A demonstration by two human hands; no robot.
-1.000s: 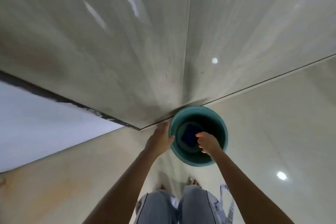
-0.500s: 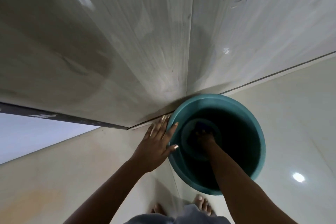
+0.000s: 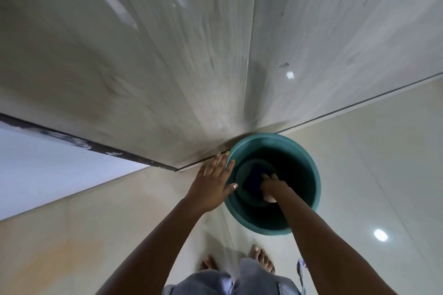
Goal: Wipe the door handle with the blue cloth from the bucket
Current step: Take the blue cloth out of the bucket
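Observation:
A teal bucket (image 3: 311,165) stands on the pale floor against the grey wood-grain door (image 3: 167,67). The dark blue cloth (image 3: 253,178) lies flat at the bucket's bottom. My right hand (image 3: 273,187) reaches down inside the bucket, fingers curled onto the cloth's right edge. My left hand (image 3: 214,183) is pressed against the bucket's left rim, thumb hooked over the rim and fingers stretched along the outside. No door handle is in view.
The door's dark bottom edge (image 3: 72,140) runs left, with a white wall (image 3: 48,170) beyond it. My bare feet (image 3: 261,258) and grey trouser legs (image 3: 215,282) are just below the bucket. Glossy cream floor tiles (image 3: 371,175) spread to the right.
My right hand went from above the bucket down to its bottom and now rests on the cloth. My left hand stayed on the rim. The view has drawn back slightly.

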